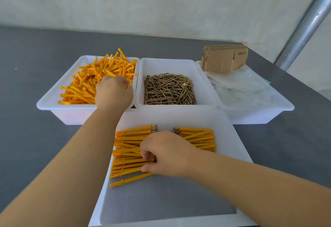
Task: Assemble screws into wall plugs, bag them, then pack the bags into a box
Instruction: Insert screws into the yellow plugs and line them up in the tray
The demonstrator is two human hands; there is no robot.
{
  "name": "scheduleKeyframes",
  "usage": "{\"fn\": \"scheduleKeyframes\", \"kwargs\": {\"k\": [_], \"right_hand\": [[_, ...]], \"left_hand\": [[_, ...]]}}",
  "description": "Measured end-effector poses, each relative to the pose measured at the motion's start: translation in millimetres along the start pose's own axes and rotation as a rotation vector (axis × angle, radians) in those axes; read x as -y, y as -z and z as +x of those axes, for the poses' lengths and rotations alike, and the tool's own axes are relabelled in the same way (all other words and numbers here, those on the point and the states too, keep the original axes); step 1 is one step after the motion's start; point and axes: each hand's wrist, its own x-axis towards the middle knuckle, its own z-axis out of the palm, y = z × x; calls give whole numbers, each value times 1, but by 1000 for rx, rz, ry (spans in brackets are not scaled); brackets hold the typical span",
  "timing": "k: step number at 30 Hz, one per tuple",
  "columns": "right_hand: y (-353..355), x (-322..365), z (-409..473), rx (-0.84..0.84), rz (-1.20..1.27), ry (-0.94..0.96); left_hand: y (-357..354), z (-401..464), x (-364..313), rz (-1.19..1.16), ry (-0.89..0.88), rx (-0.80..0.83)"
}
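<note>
Orange plugs fill the tub where the left hand [113, 92] reaches, fingers curled into the wall plugs [100, 78], probably taking one. Right hand [166, 155] pinches an assembled plug [130, 162] in the near tray [231, 137], rows kept neat for bagging; screws [169, 89] lie between.

The left hand's [113, 93] curled fingertips are hidden among loose orange plastic wall plugs [93, 81]; any plug pinched there cannot be told.

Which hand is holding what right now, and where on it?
Right hand pinches an assembled plug at its screw-head end. Left hand is in the loose plugs; its grip is hidden.
</note>
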Motion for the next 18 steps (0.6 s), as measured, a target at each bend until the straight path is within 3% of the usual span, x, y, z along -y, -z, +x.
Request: {"fn": "scheduleKeyframes", "kwargs": {"k": [4,7,9,11,14,16,18], "right_hand": [[24,-10,-1,-238,38,-95],[48,-31,6,-445,88,-196],[64,-54,16,-484,74,-309],[80,-81,28,-396,3,-461],[92,-106,49,-28,-30,-667],[91,-109,59,227,-32,-726],[88,-107,66,330,-79,-731]], "left_hand": [[0,2,-4,272,183,285],[-2,5,-4,260,214,366],[-1,8,-4,285,243,393],[-1,9,-3,320,259,429],[-1,11,-1,353,239,462],[0,11,0,359,221,453],[0,11,1,324,203,421]]}}
